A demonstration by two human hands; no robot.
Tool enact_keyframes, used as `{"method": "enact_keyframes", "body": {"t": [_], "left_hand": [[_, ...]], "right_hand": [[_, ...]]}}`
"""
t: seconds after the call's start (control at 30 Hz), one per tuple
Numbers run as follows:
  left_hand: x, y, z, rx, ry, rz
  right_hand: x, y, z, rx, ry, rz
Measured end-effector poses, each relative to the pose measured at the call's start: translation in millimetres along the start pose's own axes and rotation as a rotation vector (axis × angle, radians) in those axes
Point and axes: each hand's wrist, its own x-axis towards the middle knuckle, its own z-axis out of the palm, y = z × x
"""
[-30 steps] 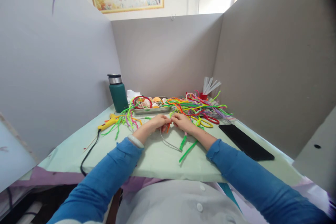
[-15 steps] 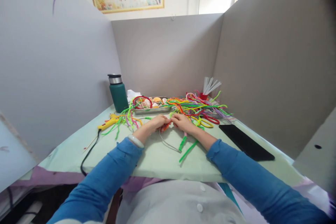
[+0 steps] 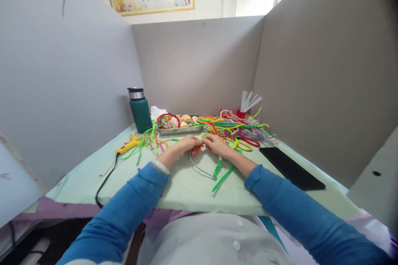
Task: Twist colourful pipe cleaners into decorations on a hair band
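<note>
Over the middle of the table my left hand (image 3: 189, 145) and my right hand (image 3: 215, 144) meet fingertip to fingertip. Both pinch an orange pipe cleaner (image 3: 199, 149), mostly covered by the fingers. From beneath my hands a thin grey hoop (image 3: 201, 170) curves toward me, apparently a headband. Its right side is wrapped in green pipe cleaner (image 3: 217, 169), with a bit of pink above. A loose green pipe cleaner (image 3: 222, 179) lies just right of it, below my right wrist. Exactly how the orange piece sits on the hoop is hidden.
Behind my hands are a metal tray (image 3: 180, 131) of shells and a heap of coloured pipe cleaners (image 3: 233, 123). A yellow glue gun (image 3: 128, 145) and a green bottle (image 3: 140, 114) stand left. Yellow-handled scissors (image 3: 244, 145) and a black phone-like slab (image 3: 290, 167) lie right.
The orange pipe cleaner shows less below my fingers and has turned slightly. The hoop with its green wrapping has shifted a little to the right.
</note>
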Motion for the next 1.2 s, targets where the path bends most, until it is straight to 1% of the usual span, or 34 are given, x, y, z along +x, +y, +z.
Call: {"method": "enact_keyframes", "body": {"t": [0.13,0.3,0.43,0.63,0.87,1.2], "left_hand": [[-2.0,2.4,-0.6,0.023,-0.013,0.008],[-5.0,3.8,-1.0,0.105,-0.014,0.002],[-5.5,3.0,-0.4,0.158,0.006,0.021],[-3.8,0.2,-0.6,0.188,0.024,0.079],[-4.2,2.2,-0.2,0.257,0.049,0.160],[-4.7,8.2,1.1,0.276,0.048,0.157]], "right_hand": [[-0.1,-0.7,-0.2,-0.014,0.015,0.023],[-1.1,-2.8,-0.1,0.000,0.016,0.032],[-0.7,-2.6,0.6,0.014,0.016,0.047],[0.8,-0.6,1.2,0.004,0.019,0.034],[2.3,1.9,1.4,-0.025,0.023,0.013],[2.3,3.3,1.3,0.016,0.010,0.010]]}}
